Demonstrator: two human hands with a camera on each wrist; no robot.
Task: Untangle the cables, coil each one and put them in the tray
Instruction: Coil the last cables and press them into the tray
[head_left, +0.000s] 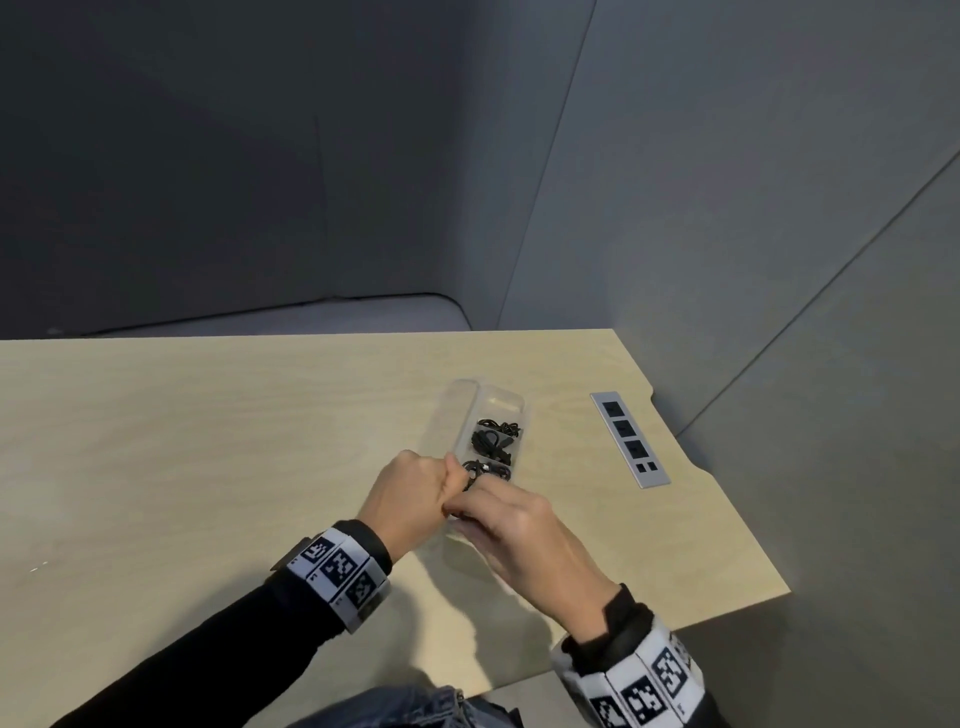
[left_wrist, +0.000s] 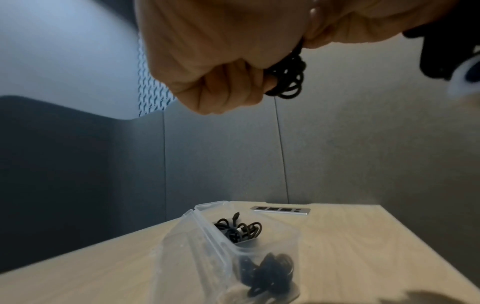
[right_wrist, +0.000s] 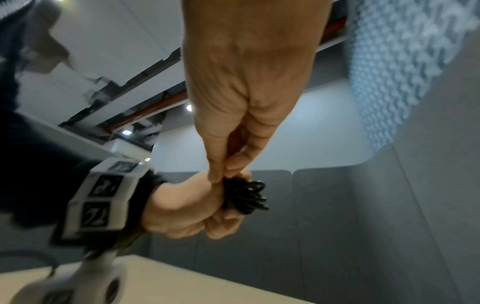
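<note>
A small coil of black cable (left_wrist: 288, 76) hangs between both hands just above the near end of the clear plastic tray (head_left: 457, 410). My left hand (head_left: 452, 483) is curled into a fist round the coil's left side. My right hand (right_wrist: 218, 174) pinches the top of the same coil (right_wrist: 244, 195) with thumb and fingertips. In the head view the hands hide most of this coil. Two bundles of black cable lie in the tray's right compartment: a far bundle (left_wrist: 239, 228) and a near bundle (left_wrist: 270, 273). Its narrow left compartment looks bare.
The tray sits on a light wooden table (head_left: 208, 441). A grey socket strip (head_left: 629, 439) is set into the tabletop to the tray's right. The table's right edge (head_left: 727, 493) runs close by it. Grey padded walls stand behind and to the right.
</note>
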